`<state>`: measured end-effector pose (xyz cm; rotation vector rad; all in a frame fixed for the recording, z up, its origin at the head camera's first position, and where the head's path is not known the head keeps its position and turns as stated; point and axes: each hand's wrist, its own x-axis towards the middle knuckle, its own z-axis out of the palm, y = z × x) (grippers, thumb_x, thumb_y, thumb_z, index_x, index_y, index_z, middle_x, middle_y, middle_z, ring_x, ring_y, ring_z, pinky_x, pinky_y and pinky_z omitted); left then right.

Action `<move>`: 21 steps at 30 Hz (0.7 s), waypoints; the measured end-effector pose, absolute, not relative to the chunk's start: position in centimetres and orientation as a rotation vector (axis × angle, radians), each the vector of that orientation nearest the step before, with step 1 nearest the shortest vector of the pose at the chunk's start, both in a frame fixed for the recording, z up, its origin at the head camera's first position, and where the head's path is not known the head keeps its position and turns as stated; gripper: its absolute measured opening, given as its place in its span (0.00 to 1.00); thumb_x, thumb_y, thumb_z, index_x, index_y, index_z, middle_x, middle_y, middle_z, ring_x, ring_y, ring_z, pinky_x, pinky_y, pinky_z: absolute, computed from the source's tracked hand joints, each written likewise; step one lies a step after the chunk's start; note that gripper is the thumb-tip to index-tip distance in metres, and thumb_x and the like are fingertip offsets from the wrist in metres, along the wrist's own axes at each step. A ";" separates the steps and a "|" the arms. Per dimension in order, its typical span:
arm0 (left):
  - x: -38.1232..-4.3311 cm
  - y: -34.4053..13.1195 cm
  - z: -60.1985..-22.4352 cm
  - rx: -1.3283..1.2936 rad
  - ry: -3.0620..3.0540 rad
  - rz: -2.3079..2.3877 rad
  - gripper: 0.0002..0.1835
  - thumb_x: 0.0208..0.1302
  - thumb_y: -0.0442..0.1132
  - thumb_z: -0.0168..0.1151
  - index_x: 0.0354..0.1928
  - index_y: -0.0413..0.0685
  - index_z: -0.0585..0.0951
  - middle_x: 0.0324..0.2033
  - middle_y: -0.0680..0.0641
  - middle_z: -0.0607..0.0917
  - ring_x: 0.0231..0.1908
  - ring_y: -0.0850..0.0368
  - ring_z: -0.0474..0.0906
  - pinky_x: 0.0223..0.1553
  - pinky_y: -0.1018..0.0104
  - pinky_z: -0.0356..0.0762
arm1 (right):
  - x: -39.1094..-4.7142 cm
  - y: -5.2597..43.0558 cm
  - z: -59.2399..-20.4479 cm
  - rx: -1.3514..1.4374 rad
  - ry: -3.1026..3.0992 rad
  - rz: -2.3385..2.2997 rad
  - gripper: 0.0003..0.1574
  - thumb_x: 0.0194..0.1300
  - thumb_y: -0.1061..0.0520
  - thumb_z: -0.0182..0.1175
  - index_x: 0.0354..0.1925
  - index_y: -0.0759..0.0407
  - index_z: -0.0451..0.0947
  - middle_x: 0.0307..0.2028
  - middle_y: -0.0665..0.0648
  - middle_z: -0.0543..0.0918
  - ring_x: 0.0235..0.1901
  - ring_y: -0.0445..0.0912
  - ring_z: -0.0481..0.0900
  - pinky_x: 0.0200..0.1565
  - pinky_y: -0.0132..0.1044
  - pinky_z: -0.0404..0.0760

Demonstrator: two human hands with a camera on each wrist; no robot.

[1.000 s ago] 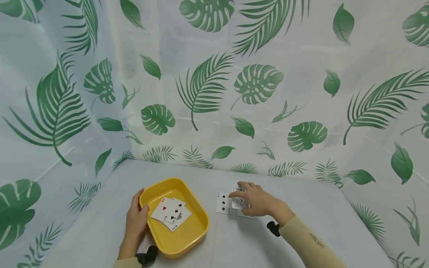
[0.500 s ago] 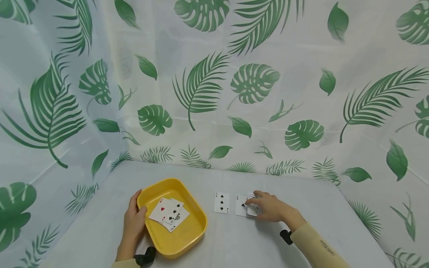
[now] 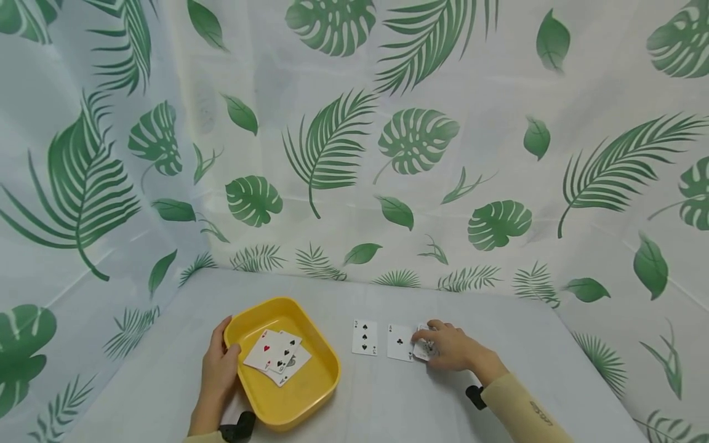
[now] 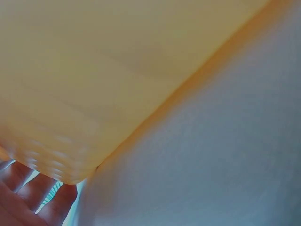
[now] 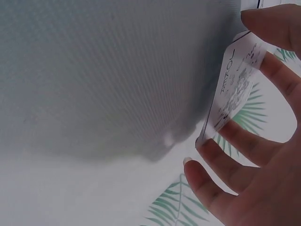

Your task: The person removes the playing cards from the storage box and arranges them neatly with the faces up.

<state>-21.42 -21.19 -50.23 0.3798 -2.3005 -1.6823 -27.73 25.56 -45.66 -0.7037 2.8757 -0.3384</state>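
My left hand (image 3: 219, 372) grips the left rim of a yellow plastic tray (image 3: 310, 394), thumb over the rim and fingers outside. Inside lie an ace of hearts (image 3: 260, 351), a spade card (image 3: 292, 346) and a partly covered card (image 3: 296, 364), overlapping. My right hand (image 3: 456, 349) holds a joker card (image 5: 237, 82) by its edges, thumb on one side and fingertips on the other. That joker is low over the table, overlapping the right edge of an ace of clubs (image 3: 399, 341) in the head view. Left of this ace lies a three of spades (image 3: 364, 338), face up.
The table has a white cover (image 3: 388, 406). A white curtain with green leaves (image 3: 418, 132) stands behind it and along both sides. Black wrist cameras (image 3: 239, 426) are strapped on both wrists.
My right hand has carried the joker card rightward and down from above the ace of clubs, leaving that ace mostly uncovered. The left hand keeps its hold on the tray.
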 end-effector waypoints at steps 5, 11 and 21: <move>-21.4 -21.2 -50.2 0.385 -2.298 -1.684 0.37 0.67 0.31 0.43 0.79 0.44 0.54 0.75 0.39 0.59 0.69 0.41 0.61 0.71 0.44 0.56 | -28.0 25.5 -46.1 -0.673 2.896 -0.356 0.30 0.46 0.58 0.69 0.51 0.41 0.80 0.62 0.70 0.71 0.58 0.69 0.71 0.54 0.70 0.71; -21.5 -21.2 -50.2 0.396 -2.308 -1.683 0.37 0.67 0.31 0.42 0.79 0.45 0.53 0.76 0.39 0.59 0.70 0.41 0.60 0.71 0.44 0.56 | -28.6 25.6 -46.2 -0.678 2.897 -0.346 0.27 0.46 0.57 0.69 0.49 0.43 0.81 0.60 0.71 0.71 0.56 0.69 0.72 0.54 0.70 0.70; -21.4 -21.1 -50.0 0.398 -2.303 -1.689 0.37 0.67 0.31 0.43 0.79 0.45 0.53 0.76 0.39 0.59 0.70 0.41 0.60 0.71 0.44 0.56 | -29.1 25.9 -46.0 -0.728 2.856 -0.382 0.24 0.48 0.59 0.71 0.46 0.43 0.83 0.63 0.70 0.71 0.59 0.70 0.71 0.58 0.71 0.67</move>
